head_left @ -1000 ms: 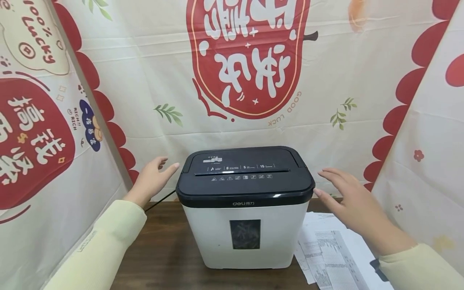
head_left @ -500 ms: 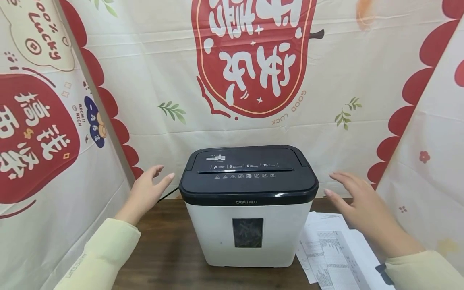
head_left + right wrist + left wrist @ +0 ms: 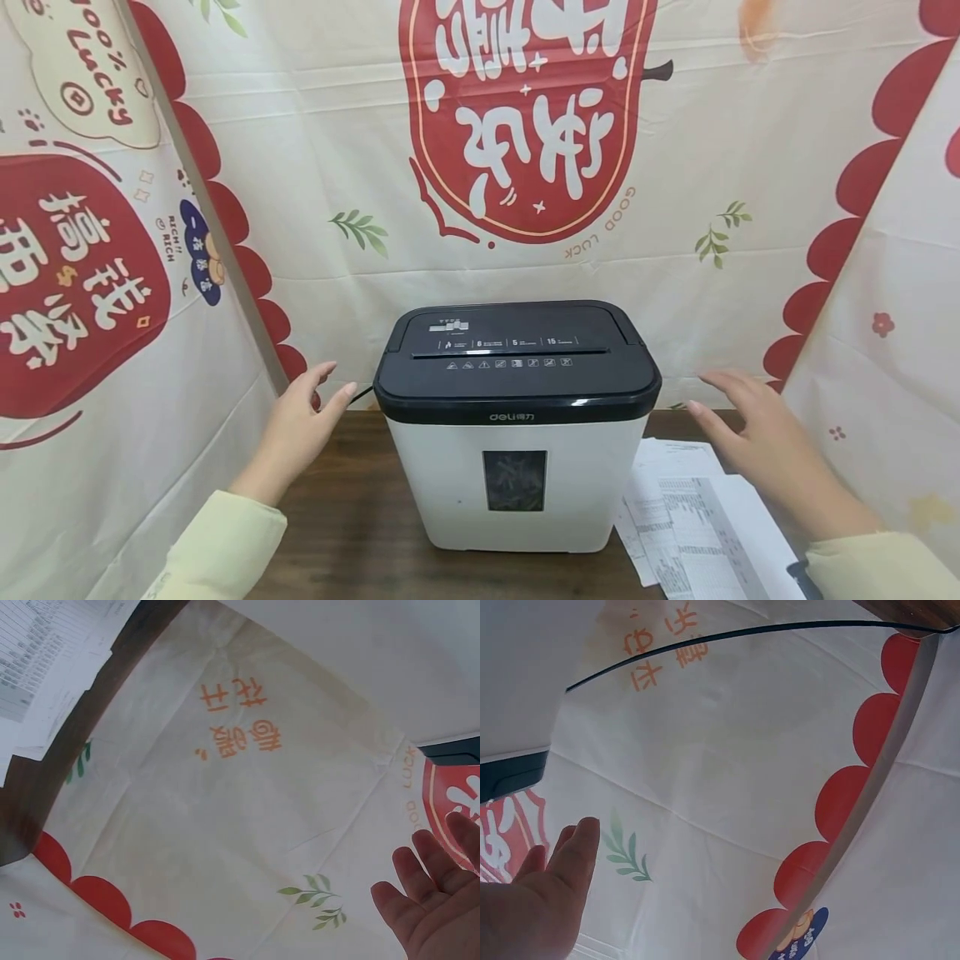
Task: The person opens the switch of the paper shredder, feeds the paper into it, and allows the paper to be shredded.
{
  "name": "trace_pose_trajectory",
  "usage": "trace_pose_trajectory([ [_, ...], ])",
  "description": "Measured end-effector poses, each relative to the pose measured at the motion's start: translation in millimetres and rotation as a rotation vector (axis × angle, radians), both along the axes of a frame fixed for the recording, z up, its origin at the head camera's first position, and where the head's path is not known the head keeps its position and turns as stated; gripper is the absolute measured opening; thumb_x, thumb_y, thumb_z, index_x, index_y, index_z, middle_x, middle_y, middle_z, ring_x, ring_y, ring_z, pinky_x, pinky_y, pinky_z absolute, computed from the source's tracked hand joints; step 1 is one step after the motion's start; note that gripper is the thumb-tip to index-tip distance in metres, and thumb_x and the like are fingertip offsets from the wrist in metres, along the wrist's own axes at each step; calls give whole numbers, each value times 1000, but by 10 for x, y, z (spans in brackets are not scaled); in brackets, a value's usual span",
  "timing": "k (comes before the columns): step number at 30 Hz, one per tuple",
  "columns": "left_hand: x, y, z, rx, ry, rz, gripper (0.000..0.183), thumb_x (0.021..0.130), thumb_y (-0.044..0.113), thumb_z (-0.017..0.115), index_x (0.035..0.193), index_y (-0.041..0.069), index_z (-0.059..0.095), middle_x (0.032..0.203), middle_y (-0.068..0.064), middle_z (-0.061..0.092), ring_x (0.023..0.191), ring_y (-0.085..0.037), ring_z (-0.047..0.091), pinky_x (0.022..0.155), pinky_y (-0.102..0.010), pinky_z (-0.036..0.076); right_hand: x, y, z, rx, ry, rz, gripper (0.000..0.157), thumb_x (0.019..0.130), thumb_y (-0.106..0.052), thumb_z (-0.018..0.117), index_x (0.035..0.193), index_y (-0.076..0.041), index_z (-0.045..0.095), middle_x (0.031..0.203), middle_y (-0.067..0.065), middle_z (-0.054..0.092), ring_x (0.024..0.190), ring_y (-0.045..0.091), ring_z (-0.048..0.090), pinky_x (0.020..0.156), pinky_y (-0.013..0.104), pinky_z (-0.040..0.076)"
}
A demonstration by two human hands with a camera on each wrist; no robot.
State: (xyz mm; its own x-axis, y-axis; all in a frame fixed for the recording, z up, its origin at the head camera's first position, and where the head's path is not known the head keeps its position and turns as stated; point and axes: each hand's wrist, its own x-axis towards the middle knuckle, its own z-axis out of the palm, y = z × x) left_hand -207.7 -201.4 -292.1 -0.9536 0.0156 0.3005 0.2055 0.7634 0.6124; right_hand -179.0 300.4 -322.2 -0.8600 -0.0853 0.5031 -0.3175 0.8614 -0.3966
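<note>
A paper shredder (image 3: 517,483) with a white bin and black top stands upright on the brown table. Its top has a narrow feed slot, and a small dark window shows in its front. To its left, my left hand (image 3: 296,429) hovers apart from it, fingers loosely bent and holding nothing; the left wrist view shows that hand (image 3: 544,907) below the shredder's dark rim (image 3: 510,776). On the other side my right hand (image 3: 772,450) hangs in the air over the papers, also holding nothing. Its fingers (image 3: 416,877) are spread in the right wrist view.
Printed sheets of paper (image 3: 697,525) lie loosely stacked right of the shredder. A black cord (image 3: 780,628) runs from the shredder's left side. Patterned cloth (image 3: 300,167) hangs behind and on both sides. The brown tabletop (image 3: 337,517) shows in front and at left.
Both hands have drawn away from the shredder's sides, the left one to the left and down, the right one to the right. The shredder and papers stay put; the view shifts slightly.
</note>
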Motion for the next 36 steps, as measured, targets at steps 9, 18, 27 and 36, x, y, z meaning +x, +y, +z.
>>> trace_pose_trajectory([
  [9, 114, 138, -96, 16, 86, -48, 56, 98, 38, 54, 142, 6, 43, 144, -20, 44, 128, -41, 45, 102, -60, 38, 9, 82, -134, 26, -40, -74, 55, 94, -33, 62, 134, 3, 49, 131, 30, 49, 119, 50, 42, 88, 73, 35],
  [18, 223, 278, -148, -21, 211, -93, 54, 95, 32, 60, 141, 6, 45, 143, -16, 46, 134, -34, 40, 105, -58, 36, 25, 195, -322, 10, -84, -108, 56, 94, -31, 62, 132, 7, 48, 129, 34, 48, 117, 53, 42, 88, 73, 35],
  [27, 238, 355, -176, -99, 410, -137, 59, 84, 23, 75, 135, 4, 52, 139, -13, 52, 128, -32, 48, 101, -54, 42, 31, 283, -467, -29, -167, -138, 63, 94, -39, 61, 134, 8, 46, 131, 34, 46, 118, 53, 40, 89, 72, 34],
  [36, 221, 392, -176, -170, 651, -208, 61, 70, 16, 84, 123, 1, 61, 131, -13, 58, 124, -30, 51, 109, -10, 25, 0, 402, -632, -21, -205, -183, 67, 93, -42, 60, 133, 9, 45, 130, 36, 44, 117, 56, 39, 89, 73, 33],
])
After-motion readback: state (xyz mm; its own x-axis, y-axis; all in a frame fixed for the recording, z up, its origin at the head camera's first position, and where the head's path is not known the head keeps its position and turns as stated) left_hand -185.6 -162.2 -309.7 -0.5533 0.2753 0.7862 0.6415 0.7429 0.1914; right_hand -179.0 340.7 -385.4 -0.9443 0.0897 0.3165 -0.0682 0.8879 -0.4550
